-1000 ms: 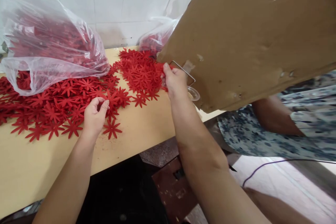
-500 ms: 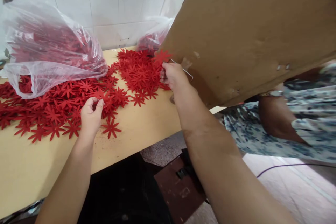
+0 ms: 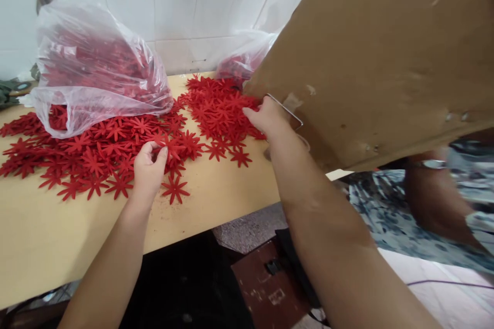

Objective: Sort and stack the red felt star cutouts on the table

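Observation:
My left hand (image 3: 150, 167) pinches a red flower cutout (image 3: 172, 147) over the front of the left heap of red flowers (image 3: 92, 159). My right hand (image 3: 264, 115) is at the right edge of the second red heap (image 3: 219, 108), beside a bent metal wire (image 3: 285, 109). Its thumb stands apart from the other fingers, which are partly hidden, and no flower shows in its grasp. One flower (image 3: 175, 189) lies alone on the table in front of the left hand.
A clear plastic bag (image 3: 104, 67) of red flowers sits on the table (image 3: 200, 200); another bag (image 3: 241, 59) is behind. A large brown board (image 3: 370, 61) leans in from the right. Beyond it is a person's arm (image 3: 432, 200). A brown seat (image 3: 266, 288) is below.
The flower at my right hand has left its fingers, and a flower now lies at the front of the right heap. The thumb has spread. The view has shifted left.

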Demonstrator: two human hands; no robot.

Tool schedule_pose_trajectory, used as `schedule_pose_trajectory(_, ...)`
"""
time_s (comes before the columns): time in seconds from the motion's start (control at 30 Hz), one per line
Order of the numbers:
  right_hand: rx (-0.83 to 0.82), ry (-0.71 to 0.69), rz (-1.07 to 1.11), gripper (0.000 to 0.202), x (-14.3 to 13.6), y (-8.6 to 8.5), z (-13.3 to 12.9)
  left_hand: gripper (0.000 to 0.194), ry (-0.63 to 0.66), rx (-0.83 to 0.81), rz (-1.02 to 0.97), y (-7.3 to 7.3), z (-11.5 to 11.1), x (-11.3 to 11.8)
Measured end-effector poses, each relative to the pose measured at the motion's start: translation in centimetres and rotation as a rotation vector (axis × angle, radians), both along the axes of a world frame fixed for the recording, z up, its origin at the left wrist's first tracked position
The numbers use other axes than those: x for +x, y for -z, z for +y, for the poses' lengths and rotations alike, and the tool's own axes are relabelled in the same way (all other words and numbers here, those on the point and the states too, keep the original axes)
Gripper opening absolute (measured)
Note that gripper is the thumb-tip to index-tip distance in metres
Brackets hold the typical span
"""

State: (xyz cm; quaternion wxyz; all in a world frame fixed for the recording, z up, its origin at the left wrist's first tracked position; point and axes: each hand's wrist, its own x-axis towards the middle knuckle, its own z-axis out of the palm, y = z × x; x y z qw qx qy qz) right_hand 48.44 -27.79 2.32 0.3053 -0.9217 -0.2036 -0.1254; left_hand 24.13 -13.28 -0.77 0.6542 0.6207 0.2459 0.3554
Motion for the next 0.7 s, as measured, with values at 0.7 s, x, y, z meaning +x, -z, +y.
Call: schedule_pose_trajectory(0.7,0.121,-0.104,-0.037,0.021,-4.1,0.1,2.3,0.009,0.019,0.077,-0.003,0.2,0.1,-0.3)
